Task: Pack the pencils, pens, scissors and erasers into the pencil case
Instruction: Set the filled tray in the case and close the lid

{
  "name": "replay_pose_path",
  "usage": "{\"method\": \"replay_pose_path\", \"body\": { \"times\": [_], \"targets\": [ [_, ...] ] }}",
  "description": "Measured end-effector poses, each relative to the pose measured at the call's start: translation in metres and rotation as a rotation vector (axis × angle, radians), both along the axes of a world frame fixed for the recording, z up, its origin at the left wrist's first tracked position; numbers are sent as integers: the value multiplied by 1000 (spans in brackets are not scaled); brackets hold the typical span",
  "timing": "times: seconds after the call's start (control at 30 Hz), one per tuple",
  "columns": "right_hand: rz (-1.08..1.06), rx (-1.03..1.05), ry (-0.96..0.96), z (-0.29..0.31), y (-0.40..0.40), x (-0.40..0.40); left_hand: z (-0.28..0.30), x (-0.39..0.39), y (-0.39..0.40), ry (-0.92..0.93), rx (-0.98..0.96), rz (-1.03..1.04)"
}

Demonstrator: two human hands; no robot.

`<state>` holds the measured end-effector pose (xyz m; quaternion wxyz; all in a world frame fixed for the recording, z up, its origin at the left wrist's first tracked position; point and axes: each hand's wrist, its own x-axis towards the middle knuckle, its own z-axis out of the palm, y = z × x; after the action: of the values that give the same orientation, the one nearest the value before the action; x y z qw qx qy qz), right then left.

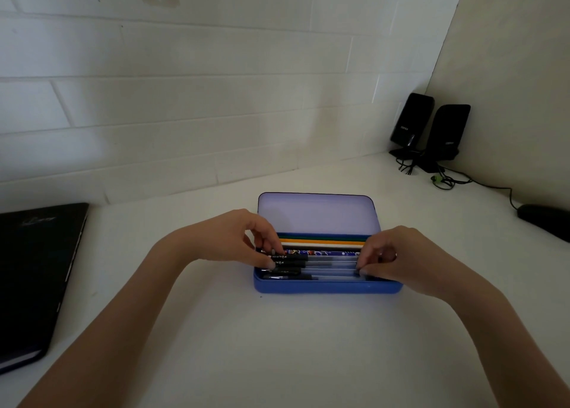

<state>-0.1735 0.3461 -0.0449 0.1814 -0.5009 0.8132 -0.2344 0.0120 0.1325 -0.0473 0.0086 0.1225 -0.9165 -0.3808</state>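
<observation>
Two hands were seen at the middle of the frame, one at each end of an open blue pencil case (327, 286) that lay on a white desk (277, 339). The left hand (237, 238) was curled at the case's left end, its thumb and fingertips pinching the black caps of the pens (308, 267). The right hand (398, 258) was curled at the right end, its fingertips pressed on the clear barrels of the same pens. The pens were laid side by side along the front of the case. Behind them a patterned blue pencil (320, 252) was lodged, and further back a row of pencils (324, 240) in green, yellow and orange was packed against the hinge. The pale lid (314, 213) was tilted open towards the wall. A black laptop (34, 278) was placed at the left edge of the frame. Two black speakers (431, 130) were stood in the upper right corner, and a dark mouse (543, 221) lay at the right edge.
</observation>
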Motion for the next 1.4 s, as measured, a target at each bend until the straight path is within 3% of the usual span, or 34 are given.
{"method": "replay_pose_path", "body": {
  "times": [0.43, 0.8, 1.07, 1.4],
  "targets": [
    [63, 47, -152, 3, 6, 2, 0, -1, 0, 6, -3, -5],
    [110, 97, -108, 0, 6, 0, -2, -1, -1, 26, 7, -8],
    [22, -164, -7, 14, 12, -7, -3, -1, -2, 36, 23, 5],
    [47, -84, 7, 13, 15, -8, -3, -2, -2, 31, 7, -12]
  ]
}}
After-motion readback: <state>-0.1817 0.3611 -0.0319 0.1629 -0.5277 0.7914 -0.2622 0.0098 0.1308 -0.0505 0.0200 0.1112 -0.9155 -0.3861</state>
